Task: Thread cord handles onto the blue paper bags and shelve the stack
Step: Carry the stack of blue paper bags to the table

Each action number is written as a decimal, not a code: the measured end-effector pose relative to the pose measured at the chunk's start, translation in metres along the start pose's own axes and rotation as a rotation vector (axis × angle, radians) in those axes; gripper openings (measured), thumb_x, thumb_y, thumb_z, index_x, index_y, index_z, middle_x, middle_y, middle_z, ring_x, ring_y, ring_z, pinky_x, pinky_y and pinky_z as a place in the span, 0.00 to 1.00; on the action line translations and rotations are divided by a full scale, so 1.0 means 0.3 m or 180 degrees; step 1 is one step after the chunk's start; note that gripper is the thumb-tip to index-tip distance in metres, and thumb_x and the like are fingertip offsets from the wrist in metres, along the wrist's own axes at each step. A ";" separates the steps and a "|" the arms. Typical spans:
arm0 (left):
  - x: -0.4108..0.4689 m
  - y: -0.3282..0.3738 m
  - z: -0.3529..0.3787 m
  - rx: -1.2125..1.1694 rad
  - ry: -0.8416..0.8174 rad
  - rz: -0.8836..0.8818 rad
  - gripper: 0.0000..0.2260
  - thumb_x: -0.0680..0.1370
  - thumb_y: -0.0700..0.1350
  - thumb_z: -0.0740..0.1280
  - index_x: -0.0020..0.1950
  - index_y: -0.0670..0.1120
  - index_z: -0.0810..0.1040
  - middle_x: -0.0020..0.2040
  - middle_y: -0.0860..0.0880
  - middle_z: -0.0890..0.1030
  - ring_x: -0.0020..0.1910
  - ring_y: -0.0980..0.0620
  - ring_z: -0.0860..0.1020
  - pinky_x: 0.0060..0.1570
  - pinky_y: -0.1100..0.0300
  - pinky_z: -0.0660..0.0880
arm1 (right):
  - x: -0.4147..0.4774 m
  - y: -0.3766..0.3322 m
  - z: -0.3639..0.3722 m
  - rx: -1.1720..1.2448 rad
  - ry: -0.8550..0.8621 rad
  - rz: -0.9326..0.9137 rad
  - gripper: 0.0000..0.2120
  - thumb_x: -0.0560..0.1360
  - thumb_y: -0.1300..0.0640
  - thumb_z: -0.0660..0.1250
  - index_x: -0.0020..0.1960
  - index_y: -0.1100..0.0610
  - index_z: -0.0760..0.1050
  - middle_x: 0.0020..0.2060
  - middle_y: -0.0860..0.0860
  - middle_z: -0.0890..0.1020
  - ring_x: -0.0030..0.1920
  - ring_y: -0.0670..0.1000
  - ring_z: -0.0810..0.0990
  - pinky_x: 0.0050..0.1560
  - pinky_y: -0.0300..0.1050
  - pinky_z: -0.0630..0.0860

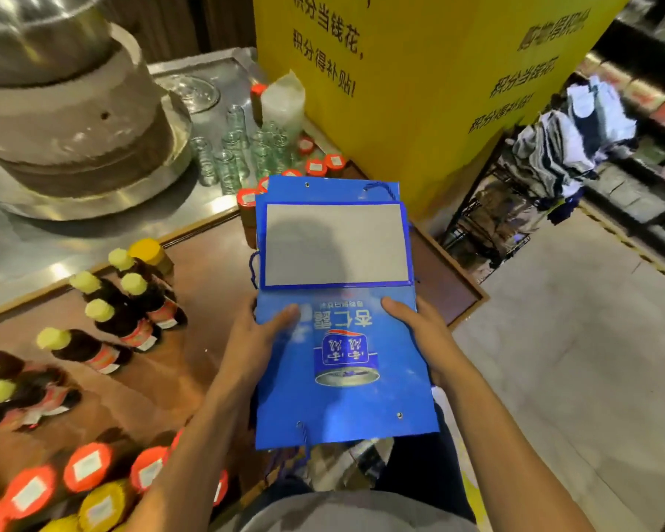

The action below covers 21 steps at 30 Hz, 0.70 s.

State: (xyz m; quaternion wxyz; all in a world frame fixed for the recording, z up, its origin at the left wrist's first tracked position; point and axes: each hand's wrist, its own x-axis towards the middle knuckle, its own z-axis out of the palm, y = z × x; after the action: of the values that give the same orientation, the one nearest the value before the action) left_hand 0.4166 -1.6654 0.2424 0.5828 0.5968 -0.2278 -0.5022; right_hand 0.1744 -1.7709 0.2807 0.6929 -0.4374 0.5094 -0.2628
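1. A yellow signboard (419, 90) with dark printed characters fills the top of the view, behind the work area.
2. A round stone mill (66, 120) sits at the upper left on a metal tray.
3. The brown wooden desk (192, 339) runs along the left and centre.
4. The stack of blue paper bags (342, 397) is held flat in front of the person, over the right part of the desk. The top bag shows a printed can, and a grey folded base panel lies at its far end.
5. The left hand (254, 343) grips the stack's left edge, thumb on top. The right hand (419, 332) grips the right edge the same way.
6. Dark bottles with yellow caps (123, 312) stand on the desk to the left of the stack; red-lidded jars (89, 466) crowd the lower left corner.
7. Clear glass jars (239, 151) cluster beyond the stack, near the mill.
8. A blue cord (303, 435) hangs from the near left eyelet of the top bag. A metal eyelet (399, 415) shows near the right corner.
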 end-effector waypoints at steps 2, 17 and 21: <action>0.042 -0.026 0.035 -0.0122 0.0223 -0.0018 0.20 0.77 0.48 0.75 0.67 0.47 0.76 0.58 0.44 0.85 0.54 0.40 0.86 0.55 0.38 0.82 | 0.098 -0.012 -0.034 -0.0088 -0.0163 0.0028 0.14 0.81 0.54 0.68 0.66 0.54 0.77 0.56 0.56 0.87 0.53 0.59 0.87 0.49 0.53 0.85; 0.390 -0.332 0.375 -0.0606 0.1615 -0.0265 0.32 0.65 0.57 0.80 0.63 0.46 0.75 0.56 0.42 0.85 0.52 0.37 0.85 0.54 0.28 0.78 | 0.788 0.011 -0.326 -0.0617 -0.1392 0.0371 0.15 0.81 0.52 0.68 0.67 0.53 0.74 0.57 0.58 0.86 0.54 0.62 0.87 0.50 0.56 0.85; 0.473 -0.405 0.429 -0.0605 0.1524 -0.0369 0.27 0.70 0.53 0.81 0.63 0.46 0.74 0.57 0.42 0.85 0.52 0.37 0.86 0.54 0.32 0.80 | 0.888 0.048 -0.395 -0.0723 -0.1367 0.0383 0.16 0.81 0.51 0.69 0.67 0.53 0.74 0.56 0.58 0.86 0.54 0.62 0.87 0.51 0.57 0.85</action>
State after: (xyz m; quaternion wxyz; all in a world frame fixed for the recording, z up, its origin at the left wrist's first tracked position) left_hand 0.3226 -1.8209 0.1062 0.6438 0.6533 -0.0008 -0.3984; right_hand 0.1536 -2.0199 0.1297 0.7460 -0.5272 0.4019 -0.0632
